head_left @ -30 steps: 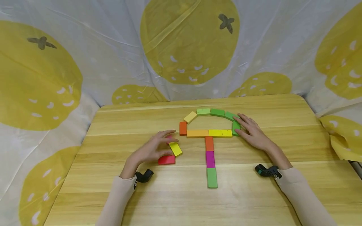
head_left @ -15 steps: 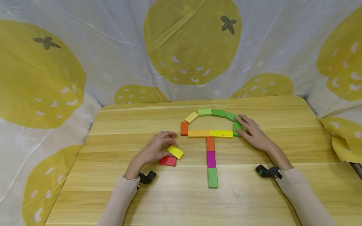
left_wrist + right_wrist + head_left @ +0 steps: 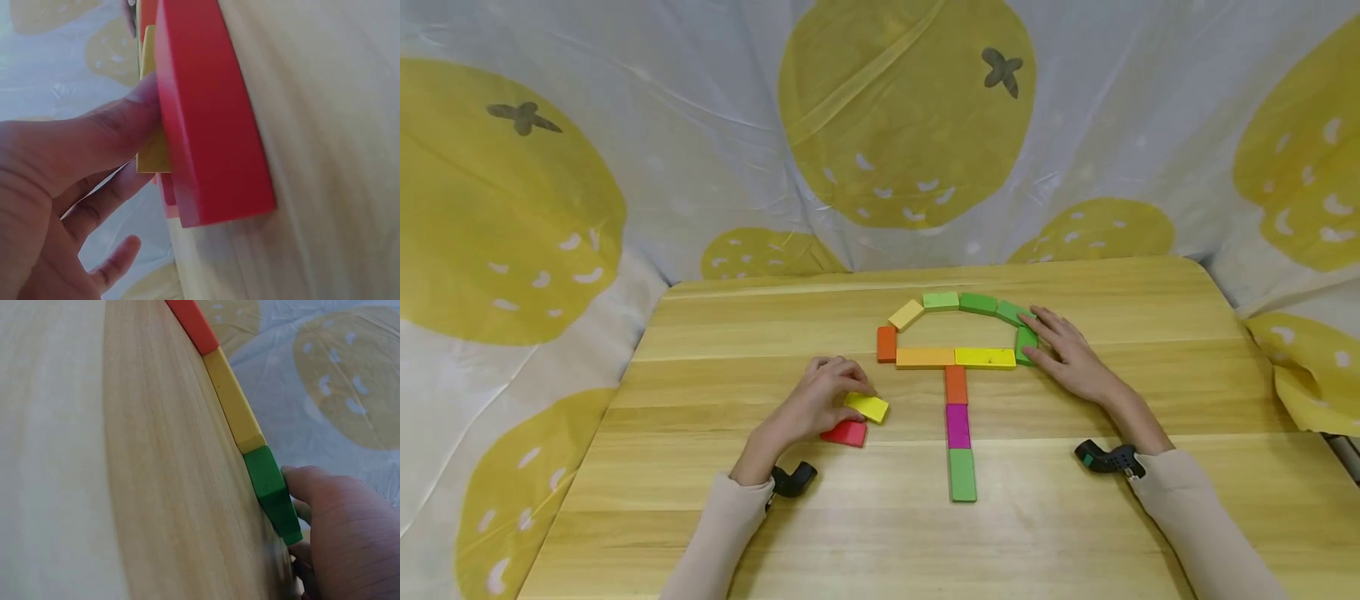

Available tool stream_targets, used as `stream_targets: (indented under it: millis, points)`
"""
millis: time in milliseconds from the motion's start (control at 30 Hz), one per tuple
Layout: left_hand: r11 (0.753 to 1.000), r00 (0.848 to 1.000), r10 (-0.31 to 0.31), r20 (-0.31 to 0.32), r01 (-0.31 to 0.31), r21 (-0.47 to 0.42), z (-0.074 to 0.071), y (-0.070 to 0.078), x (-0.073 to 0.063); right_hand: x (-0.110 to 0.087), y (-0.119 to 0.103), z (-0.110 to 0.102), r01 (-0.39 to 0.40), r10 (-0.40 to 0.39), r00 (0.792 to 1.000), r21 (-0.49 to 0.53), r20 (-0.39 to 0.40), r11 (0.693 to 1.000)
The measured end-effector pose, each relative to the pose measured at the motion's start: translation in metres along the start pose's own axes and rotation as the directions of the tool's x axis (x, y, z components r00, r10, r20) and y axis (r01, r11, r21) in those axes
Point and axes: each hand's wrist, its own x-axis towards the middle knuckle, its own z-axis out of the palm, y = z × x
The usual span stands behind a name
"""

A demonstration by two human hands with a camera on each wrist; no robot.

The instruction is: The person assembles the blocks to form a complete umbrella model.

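My left hand (image 3: 823, 396) pinches a yellow block (image 3: 867, 407) between thumb and fingertips, left of the block figure. Just under that thumb lies a red block (image 3: 847, 433). In the left wrist view the red block (image 3: 212, 119) fills the foreground, partly covering the yellow block (image 3: 153, 150); a pinkish-red block (image 3: 167, 190) peeks out behind. My right hand (image 3: 1070, 357) has its fingers loosely extended, fingertips at the green block (image 3: 1026, 345) and the neighbouring green block (image 3: 1013, 312) on the figure's right end. In the right wrist view the thumb meets the green block (image 3: 267, 478).
Coloured blocks lie flat in an umbrella-like outline: an arc, a crossbar of an orange block (image 3: 925, 358) and a yellow block (image 3: 985, 358), and a stem ending in a green block (image 3: 962, 475). A patterned curtain (image 3: 910, 117) hangs behind the wooden table (image 3: 1045, 533).
The left fingers have closed on the yellow block, which has turned from steeply slanted to nearly level. The pinkish block under those fingers is now hidden in the head view. The right hand stays put.
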Motion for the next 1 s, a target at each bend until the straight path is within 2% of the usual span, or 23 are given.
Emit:
stream_targets:
  millis: [167,300,433,533,700,833,1000]
  points:
    - [0.999,1.000,0.012,-0.003,-0.013,-0.051,0.000,0.006,-0.001,-0.001,0.001,0.001,-0.017,0.017,1.000,0.005,-0.002,1.000]
    - [0.988,0.996,0.079,-0.034,-0.082,-0.127,0.002,0.017,-0.002,-0.001,0.000,0.001,-0.023,0.023,1.000,-0.001,0.003,1.000]
    - [0.971,0.987,0.151,-0.047,-0.157,-0.178,0.010,0.034,-0.005,-0.001,-0.001,0.001,-0.025,0.025,1.000,-0.002,0.007,1.000]
    - [0.959,0.981,0.195,-0.005,-0.192,-0.209,0.018,0.049,-0.008,-0.001,-0.001,0.000,-0.031,0.031,0.999,0.000,0.009,1.000]
    - [0.954,0.968,0.219,0.118,-0.188,-0.234,0.031,0.070,-0.015,-0.001,0.000,0.001,-0.037,0.037,0.999,0.001,0.012,0.999]
    - [0.950,0.961,0.216,0.175,-0.165,-0.264,0.041,0.076,-0.018,-0.001,0.000,0.002,-0.023,0.023,1.000,0.003,0.004,1.000]
    - [0.948,0.956,0.222,0.194,-0.165,-0.273,0.050,0.078,-0.020,-0.001,-0.001,0.001,-0.013,0.013,1.000,0.001,0.003,1.000]
